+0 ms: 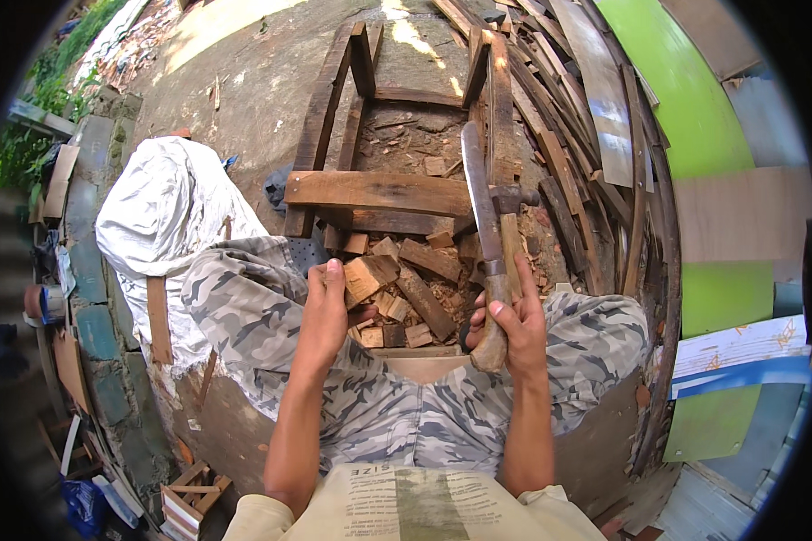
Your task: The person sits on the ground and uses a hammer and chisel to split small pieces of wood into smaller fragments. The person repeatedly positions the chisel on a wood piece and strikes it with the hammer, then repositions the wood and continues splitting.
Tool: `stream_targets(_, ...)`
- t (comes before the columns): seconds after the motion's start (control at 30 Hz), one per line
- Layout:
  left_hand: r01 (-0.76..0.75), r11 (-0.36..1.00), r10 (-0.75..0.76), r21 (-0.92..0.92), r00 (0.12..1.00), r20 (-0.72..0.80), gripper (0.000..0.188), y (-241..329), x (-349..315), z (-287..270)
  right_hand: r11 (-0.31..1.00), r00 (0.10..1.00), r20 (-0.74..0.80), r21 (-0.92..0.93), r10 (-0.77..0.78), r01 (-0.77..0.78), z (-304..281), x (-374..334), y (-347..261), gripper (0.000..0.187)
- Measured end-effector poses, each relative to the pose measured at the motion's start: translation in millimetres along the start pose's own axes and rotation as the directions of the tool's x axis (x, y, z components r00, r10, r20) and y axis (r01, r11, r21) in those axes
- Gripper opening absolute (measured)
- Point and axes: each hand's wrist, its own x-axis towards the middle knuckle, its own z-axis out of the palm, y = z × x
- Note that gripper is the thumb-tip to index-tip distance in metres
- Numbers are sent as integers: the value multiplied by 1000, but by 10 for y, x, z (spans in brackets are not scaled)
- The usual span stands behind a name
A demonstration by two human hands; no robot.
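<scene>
My left hand [323, 311] grips a short, pale-faced wood block [368, 276] between thumb and fingers, above a heap of offcuts. In my right hand [523, 329] is a machete [478, 189], blade pointing up and away, its worn wooden handle against my palm. A hammer [511, 236] with a dark metal head stands alongside the blade. Its wooden handle runs down into the same hand, where the lower end is hidden. Between my camouflage-clad legs lie cut wood blocks [429, 302] and chips.
Just beyond the heap stands a rough wooden frame [379, 191] with upright legs. Long boards and sticks [559, 135] are piled along the right, beside green panels [708, 108]. A white cloth sack [167, 203] sits at the left, near a block wall [99, 307].
</scene>
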Motion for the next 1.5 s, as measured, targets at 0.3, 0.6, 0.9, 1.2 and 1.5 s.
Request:
stream_targets(0.3, 127, 987, -119, -102, 990, 80, 59, -55, 490, -33, 986, 984, 145, 110, 105, -121, -31, -15, 340, 70)
stream_targets(0.6, 188, 945, -159, -267, 979, 125, 72, 100, 746, -87, 974, 982, 53, -148, 184, -174, 101, -41, 553, 53)
stream_targets(0.9, 18, 998, -16, 62, 999, -35, 63, -15, 703, -69, 856, 989, 117, -500, -86, 133, 173, -67, 752, 51)
stream_targets(1.2, -92, 995, 91, -31, 995, -36, 61, -337, 422, 116, 781, 992, 80, -612, -96, 125, 440, -134, 610, 36)
stream_targets(1.5, -108, 990, 102, -89, 993, -66, 62, -544, 378, 49, 788, 996, 67, -610, -55, 84, 657, -112, 744, 32)
